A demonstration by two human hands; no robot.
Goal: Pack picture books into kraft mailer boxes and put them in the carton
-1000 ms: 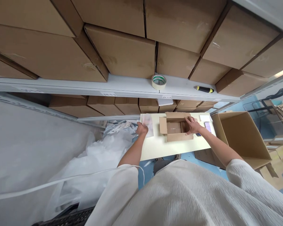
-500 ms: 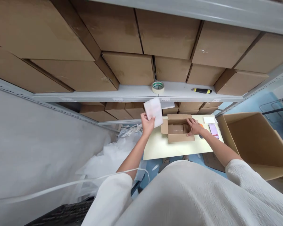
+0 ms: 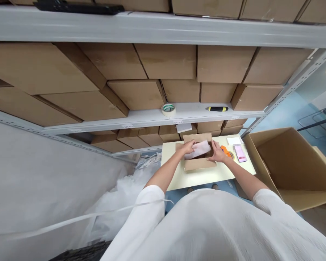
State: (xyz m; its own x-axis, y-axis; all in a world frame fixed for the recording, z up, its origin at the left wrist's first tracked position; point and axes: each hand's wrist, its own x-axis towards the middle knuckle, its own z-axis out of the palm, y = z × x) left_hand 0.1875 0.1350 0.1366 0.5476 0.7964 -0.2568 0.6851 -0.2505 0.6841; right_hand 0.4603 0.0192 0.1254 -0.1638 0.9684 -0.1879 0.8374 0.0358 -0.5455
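Observation:
A small open cardboard box (image 3: 199, 165) sits on the pale yellow table with its flaps up. My left hand (image 3: 188, 148) pinches a flat white-pink packet (image 3: 201, 149), tilted into the mouth of the box. The packet's lower edge and most of the box's inside are hidden. At the box's right end my right hand (image 3: 217, 152) grips the wall, thumb toward the near side and fingers toward the far side. Just right of that hand lie an orange tape dispenser (image 3: 225, 150) and a phone (image 3: 240, 153).
Shelves of cardboard boxes (image 3: 136, 95) rise behind the table (image 3: 206, 177). A tape roll (image 3: 168, 109) and a yellow-black utility knife (image 3: 217, 108) lie on the shelf. A large open carton (image 3: 296, 163) stands right; white plastic wrap (image 3: 130, 185) is heaped left.
My left hand has brought the packet from left of the box down into its opening. My right hand stays at the box's right end. The view has tilted up and shifted right.

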